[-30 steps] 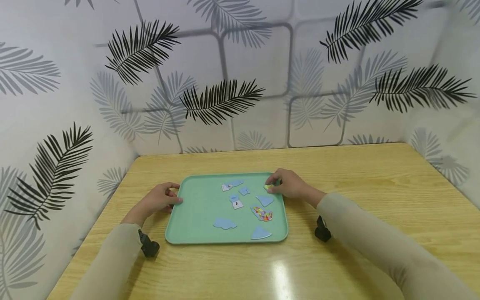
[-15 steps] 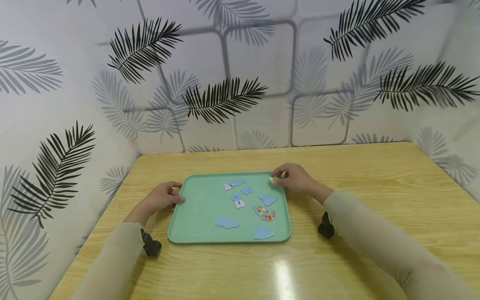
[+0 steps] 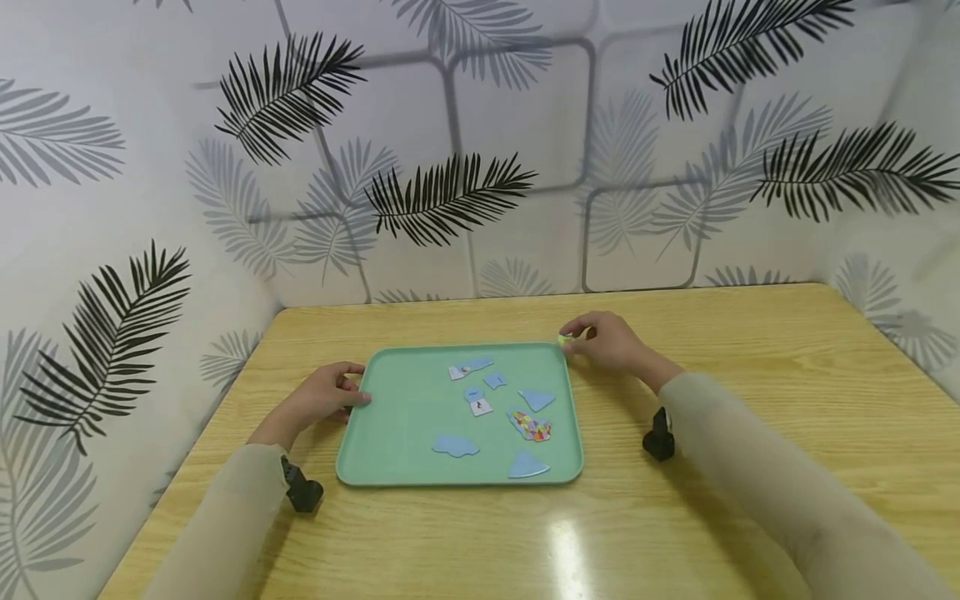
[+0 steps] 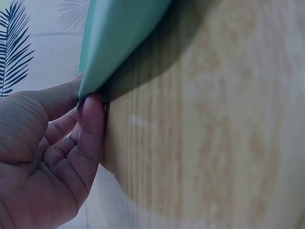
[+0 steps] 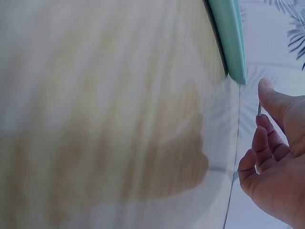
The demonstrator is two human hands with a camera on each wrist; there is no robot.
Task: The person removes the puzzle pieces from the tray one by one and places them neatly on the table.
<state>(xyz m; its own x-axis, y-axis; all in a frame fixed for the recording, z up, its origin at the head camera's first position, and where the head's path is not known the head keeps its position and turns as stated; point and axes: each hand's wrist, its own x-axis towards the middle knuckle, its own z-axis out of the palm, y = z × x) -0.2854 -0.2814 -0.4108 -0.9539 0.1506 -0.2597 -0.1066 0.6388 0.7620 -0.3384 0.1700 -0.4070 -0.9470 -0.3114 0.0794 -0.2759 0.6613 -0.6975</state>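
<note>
A mint-green tray (image 3: 390, 433) lies on the wooden table, with several flat, irregular pieces like jigsaw pieces on its right half. My left hand (image 3: 318, 394) grips the tray's left rim, thumb on top and fingers beneath, as the left wrist view shows. Just beyond the tray's far right corner, my right hand (image 3: 609, 342) pinches a small yellow-green puzzle piece (image 3: 566, 339) between thumb and fingers. Only the thin edge of that piece shows in the right wrist view. Nearest to this hand on the tray is a light-blue piece (image 3: 537, 399).
Also on the tray are a multicoloured piece (image 3: 531, 426), a blue triangular piece (image 3: 528, 464), a wavy blue piece (image 3: 454, 445) and a few blue-and-white ones. The wooden table (image 3: 720, 358) extends to the right. A leaf-patterned wall (image 3: 517, 242) rises behind it.
My right hand has lifted the yellow-green puzzle piece from the tray's far right area and carried it right and away, past the corner. The left hand stays on the rim.
</note>
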